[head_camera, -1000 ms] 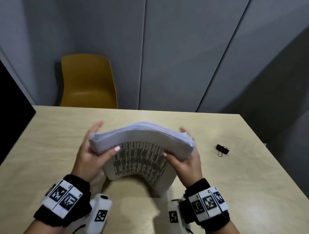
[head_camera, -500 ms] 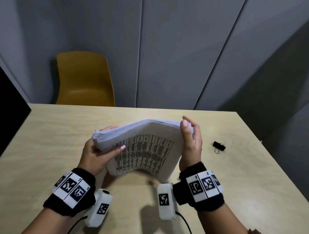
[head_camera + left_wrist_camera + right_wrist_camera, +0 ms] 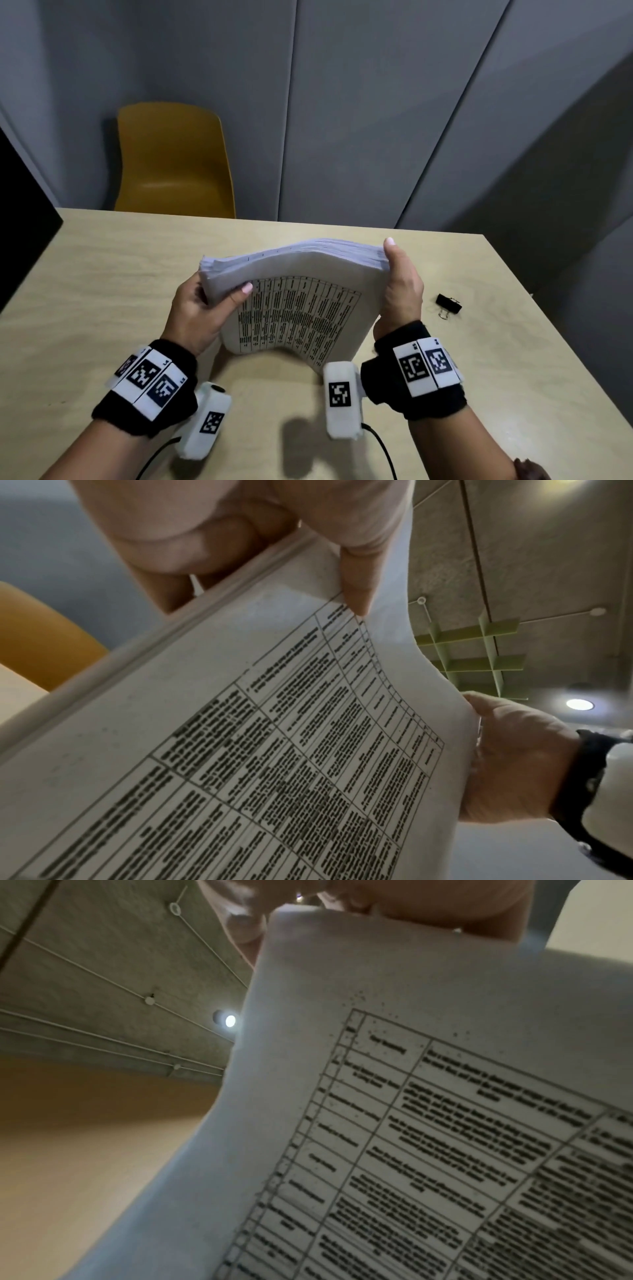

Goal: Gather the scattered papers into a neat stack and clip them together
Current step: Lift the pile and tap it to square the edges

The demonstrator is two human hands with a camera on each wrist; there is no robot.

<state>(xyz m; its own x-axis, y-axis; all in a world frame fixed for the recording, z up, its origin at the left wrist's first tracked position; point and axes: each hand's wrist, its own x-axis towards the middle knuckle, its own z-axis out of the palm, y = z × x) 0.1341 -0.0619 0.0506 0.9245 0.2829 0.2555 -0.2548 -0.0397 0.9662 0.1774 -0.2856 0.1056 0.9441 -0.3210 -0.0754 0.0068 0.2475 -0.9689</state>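
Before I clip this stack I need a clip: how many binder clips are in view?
1. A black binder clip lies on the table, right of the right hand. The paper stack may hide others.

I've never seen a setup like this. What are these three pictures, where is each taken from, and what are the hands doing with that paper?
No robot here: a person works bare-handed, wearing cameras. The wide picture comes from a head camera; the other two look up from cameras strapped under each wrist. The left hand grips one side of a thick paper stack, thumb on the printed table. The right hand holds the opposite edge. The stack is lifted and bowed above the wooden table. A black binder clip lies on the table to the right, not yet used. A yellow chair stands behind.
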